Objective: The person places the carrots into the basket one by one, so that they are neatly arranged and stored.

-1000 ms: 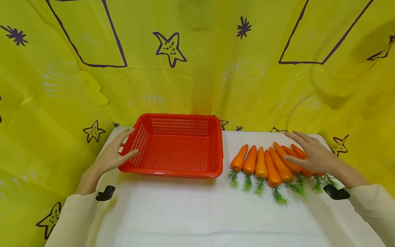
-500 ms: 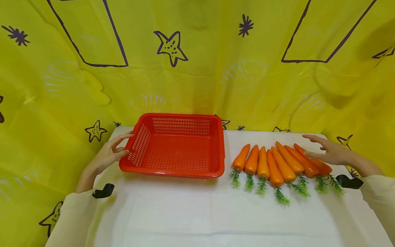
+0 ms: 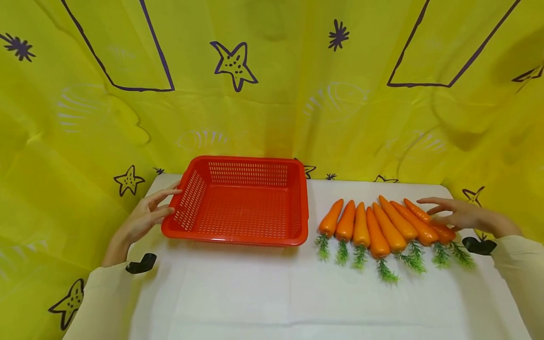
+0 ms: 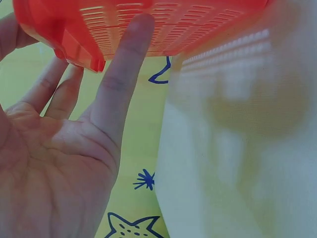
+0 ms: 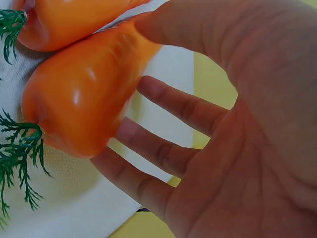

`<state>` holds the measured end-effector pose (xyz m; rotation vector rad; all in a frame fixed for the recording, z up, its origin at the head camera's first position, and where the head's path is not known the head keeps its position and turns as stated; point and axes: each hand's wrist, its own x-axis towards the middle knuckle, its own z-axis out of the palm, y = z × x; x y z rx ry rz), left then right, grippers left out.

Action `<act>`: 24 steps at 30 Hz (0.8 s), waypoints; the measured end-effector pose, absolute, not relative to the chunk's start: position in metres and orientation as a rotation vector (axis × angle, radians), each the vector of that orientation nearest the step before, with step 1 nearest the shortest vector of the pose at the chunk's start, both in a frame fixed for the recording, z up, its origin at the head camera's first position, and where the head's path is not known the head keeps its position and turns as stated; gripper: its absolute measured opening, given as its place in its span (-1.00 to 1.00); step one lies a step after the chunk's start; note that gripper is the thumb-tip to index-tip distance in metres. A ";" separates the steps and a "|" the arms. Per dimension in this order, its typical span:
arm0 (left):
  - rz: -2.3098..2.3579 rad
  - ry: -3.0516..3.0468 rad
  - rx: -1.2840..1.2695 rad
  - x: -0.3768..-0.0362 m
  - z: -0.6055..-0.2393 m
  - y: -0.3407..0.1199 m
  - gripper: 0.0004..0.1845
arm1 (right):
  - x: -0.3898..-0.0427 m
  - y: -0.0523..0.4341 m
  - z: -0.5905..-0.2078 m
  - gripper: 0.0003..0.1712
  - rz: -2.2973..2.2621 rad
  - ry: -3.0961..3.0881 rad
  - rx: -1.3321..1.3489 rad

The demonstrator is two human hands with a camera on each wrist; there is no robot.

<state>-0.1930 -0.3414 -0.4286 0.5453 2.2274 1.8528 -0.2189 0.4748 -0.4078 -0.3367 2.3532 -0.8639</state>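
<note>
On the left, a red plastic basket (image 3: 235, 240) with slotted walls stands with nothing in it. My left hand (image 3: 144, 215) is at its left side, fingers extended. In the left wrist view, one finger (image 4: 126, 64) of that hand lies against the slotted wall, and other fingertips are by the rim. My right hand (image 3: 465, 217) is over the rightmost orange carrot (image 5: 79, 94) of a row. Its thumb is over the carrot's narrow end and the other fingertips lie along the far edge, barely bent; whether they press on it is unclear.
Several more carrots (image 3: 327, 222) with green tops lie fanned out between basket and right hand. A white cloth (image 3: 272, 293) covers the table. Yellow patterned curtains (image 3: 272, 108) hang close behind and at both sides.
My right hand moved right, off the middle of the carrot row, then down to the rightmost carrot. My left hand shifted slightly at the basket's left rim. Basket and carrots stay in place.
</note>
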 end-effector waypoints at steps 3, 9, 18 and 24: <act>1.893 2.185 0.556 -0.192 -0.428 -0.341 -0.51 | -0.219 0.474 -0.409 -0.26 -0.872 2.331 -0.310; 1.896 2.186 0.556 -0.191 -0.426 -0.340 -0.51 | -0.219 0.472 -0.408 -0.22 -0.851 2.323 -0.248; 1.911 2.189 0.537 -0.190 -0.428 -0.338 -0.50 | -0.219 0.470 -0.412 -0.25 -0.835 2.361 -0.344; 1.897 2.234 0.508 -0.191 -0.431 -0.333 -0.49 | -0.218 0.467 -0.414 -0.24 -0.842 2.393 -0.408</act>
